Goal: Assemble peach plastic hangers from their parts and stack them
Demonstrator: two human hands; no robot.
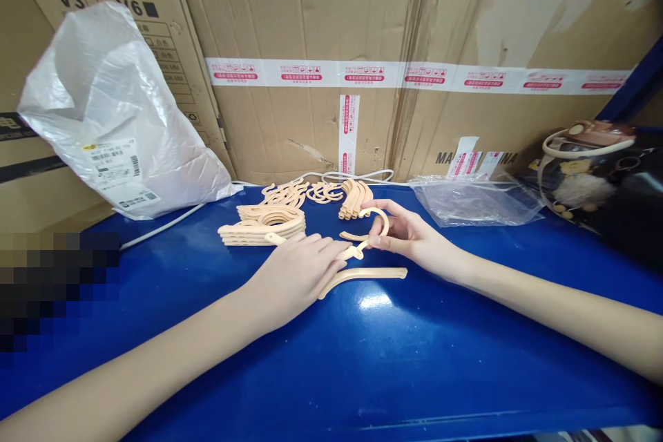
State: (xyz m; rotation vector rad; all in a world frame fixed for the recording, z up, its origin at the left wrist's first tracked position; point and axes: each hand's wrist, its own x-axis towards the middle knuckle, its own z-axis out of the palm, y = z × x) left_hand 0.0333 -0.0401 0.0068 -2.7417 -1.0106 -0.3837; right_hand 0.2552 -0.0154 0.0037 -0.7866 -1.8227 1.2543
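Observation:
Beige plastic hanger parts are in both hands over a blue table (414, 359). My left hand (293, 276) is closed on a hanger arm (273, 239), whose tip shows past the knuckles; its joint end comes out by the fingertips. My right hand (401, 231) pinches a curved hanger hook (386, 219), its lower end meeting that joint. How far they fit together I cannot tell. A loose hanger arm (370, 273) lies just in front of the hands, partly behind my left fingers. Another beige piece (352, 237) shows behind the hook.
A stack of hangers (262, 228) stands left of the hands. Behind are loose hooks (325, 192) and bundled arms (355, 199). A white plastic bag (114, 117), a clear bag (476, 204) and a transparent container with a handle (580, 173) stand near cardboard boxes (300, 131).

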